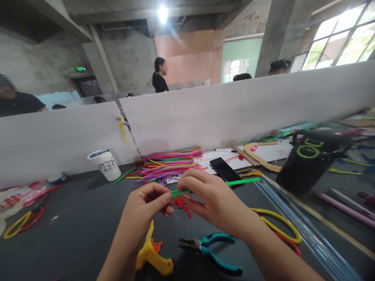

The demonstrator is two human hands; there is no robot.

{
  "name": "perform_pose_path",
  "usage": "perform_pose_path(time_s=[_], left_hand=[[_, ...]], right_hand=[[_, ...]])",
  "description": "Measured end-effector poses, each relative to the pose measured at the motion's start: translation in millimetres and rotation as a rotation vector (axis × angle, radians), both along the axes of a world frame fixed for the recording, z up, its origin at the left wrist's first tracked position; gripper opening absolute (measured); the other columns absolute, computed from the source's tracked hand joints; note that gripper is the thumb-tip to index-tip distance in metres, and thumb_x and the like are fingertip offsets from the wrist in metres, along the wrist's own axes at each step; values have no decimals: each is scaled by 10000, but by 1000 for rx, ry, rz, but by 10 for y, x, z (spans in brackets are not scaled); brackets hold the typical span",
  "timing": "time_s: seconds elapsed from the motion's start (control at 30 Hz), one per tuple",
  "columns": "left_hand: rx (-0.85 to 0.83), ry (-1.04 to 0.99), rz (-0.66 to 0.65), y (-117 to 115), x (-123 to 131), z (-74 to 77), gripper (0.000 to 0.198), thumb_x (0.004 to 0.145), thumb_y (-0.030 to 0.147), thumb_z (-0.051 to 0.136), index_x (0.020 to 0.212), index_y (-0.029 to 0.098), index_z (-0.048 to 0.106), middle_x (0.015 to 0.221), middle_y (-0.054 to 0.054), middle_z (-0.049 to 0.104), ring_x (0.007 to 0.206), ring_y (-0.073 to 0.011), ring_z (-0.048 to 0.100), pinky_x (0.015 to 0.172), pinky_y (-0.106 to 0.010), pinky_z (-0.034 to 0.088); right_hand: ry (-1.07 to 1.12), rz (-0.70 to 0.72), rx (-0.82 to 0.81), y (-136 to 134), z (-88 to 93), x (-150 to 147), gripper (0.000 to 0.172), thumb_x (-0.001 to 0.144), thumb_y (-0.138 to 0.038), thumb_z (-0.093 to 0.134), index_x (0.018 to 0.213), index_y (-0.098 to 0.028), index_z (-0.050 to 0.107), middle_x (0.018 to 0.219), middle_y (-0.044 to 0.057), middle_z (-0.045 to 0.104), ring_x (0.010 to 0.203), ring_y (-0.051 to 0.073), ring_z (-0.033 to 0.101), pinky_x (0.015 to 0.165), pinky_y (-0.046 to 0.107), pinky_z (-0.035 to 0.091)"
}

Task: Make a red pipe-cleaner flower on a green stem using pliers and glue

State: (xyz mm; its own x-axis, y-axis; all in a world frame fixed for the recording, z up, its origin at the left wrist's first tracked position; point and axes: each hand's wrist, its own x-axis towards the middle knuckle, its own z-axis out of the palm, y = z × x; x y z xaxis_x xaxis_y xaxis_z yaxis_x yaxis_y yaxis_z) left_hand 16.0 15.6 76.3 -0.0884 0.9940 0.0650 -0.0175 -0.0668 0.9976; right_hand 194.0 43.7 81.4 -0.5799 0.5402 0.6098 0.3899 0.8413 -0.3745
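Both my hands hold a green pipe cleaner [243, 181] above the dark table [73, 226]. My left hand [149, 203] pinches its left end between thumb and forefinger. My right hand [208, 197] grips it just to the right, fingers closed, and the rest of the green stem sticks out to the right past a black phone [225, 171]. Small red bits [183, 206] lie on the table under my hands. A yellow glue gun [152, 253] and teal-handled pliers [211, 248] lie nearest to me.
A pile of coloured pipe cleaners [171, 162] lies by the white partition [205, 113]. A paper cup [106, 164] stands left, a black bucket [304, 166] right. Yellow and red loops [281, 228] lie beside my right wrist, another loop [20, 222] far left. Other people are behind the partition.
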Motion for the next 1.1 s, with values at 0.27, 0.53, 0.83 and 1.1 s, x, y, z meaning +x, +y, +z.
perform_pose_path(time_s=[0.27, 0.53, 0.83, 1.1], left_hand=[[-2, -20, -39, -16, 25, -2, 88, 657, 208, 739, 628, 160, 672, 506, 21, 642, 456, -112, 600, 478, -195, 464], [-43, 3, -80, -12, -14, 19, 89, 628, 199, 745, 611, 151, 672, 484, 6, 641, 442, -119, 591, 458, -199, 453], [-95, -50, -196, 7, -27, 17, 84, 626, 171, 737, 594, 152, 662, 492, 4, 637, 423, -112, 583, 445, -200, 448], [-108, -72, -210, -10, -43, 18, 139, 701, 265, 708, 630, 147, 691, 548, -25, 665, 451, -114, 598, 465, -201, 462]], right_hand=[[-11, 44, 90, 5, -16, -34, 110, 904, -158, 482, 840, -157, 572, 922, 71, 571, 825, 155, 532, 715, 265, 448], [-18, 55, -49, -17, 11, -27, 108, 902, -127, 480, 833, -168, 552, 903, 62, 580, 836, 159, 536, 751, 282, 457], [16, 90, -173, -20, 7, -4, 116, 834, -88, 570, 784, -186, 534, 784, -13, 555, 702, 114, 501, 646, 229, 407], [53, 43, -373, -3, 77, 13, 103, 809, -101, 607, 749, -184, 620, 705, -32, 600, 653, 105, 537, 610, 221, 409]])
